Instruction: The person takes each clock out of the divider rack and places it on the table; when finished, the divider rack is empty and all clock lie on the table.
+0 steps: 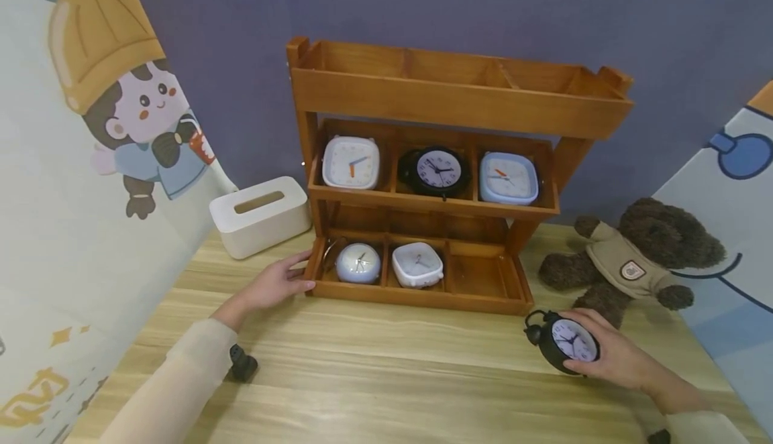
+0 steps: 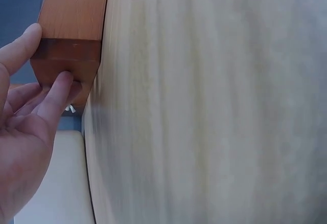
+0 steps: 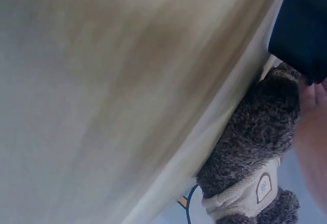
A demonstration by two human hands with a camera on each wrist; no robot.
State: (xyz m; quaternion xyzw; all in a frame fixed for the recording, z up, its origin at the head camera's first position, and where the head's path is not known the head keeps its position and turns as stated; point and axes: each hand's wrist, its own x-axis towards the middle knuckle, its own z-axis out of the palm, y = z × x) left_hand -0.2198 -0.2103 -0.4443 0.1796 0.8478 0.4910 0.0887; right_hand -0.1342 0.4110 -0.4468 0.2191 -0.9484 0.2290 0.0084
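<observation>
My right hand [image 1: 622,355] grips a black twin-bell alarm clock [image 1: 552,347] above the table, right of the rack's lower tier. Its pale dial faces up and its bells point left. In the right wrist view, only a dark part of the clock [image 3: 301,35] and some fingers show. My left hand [image 1: 273,286] touches the lower left end of a brown wooden rack [image 1: 417,300]. Its fingertips rest against the end piece [image 2: 66,60] in the left wrist view. Beside that hand, a round light-blue clock [image 1: 358,263] and a white squarish clock [image 1: 417,264] occupy lower compartments; the right compartment [image 1: 480,276] holds nothing.
The middle tier holds a white clock [image 1: 351,162], a black clock [image 1: 437,168] and a blue clock [image 1: 508,178]. A white tissue box [image 1: 262,223] stands left of the rack. On the right, a brown teddy bear [image 1: 628,263] lies behind my right hand.
</observation>
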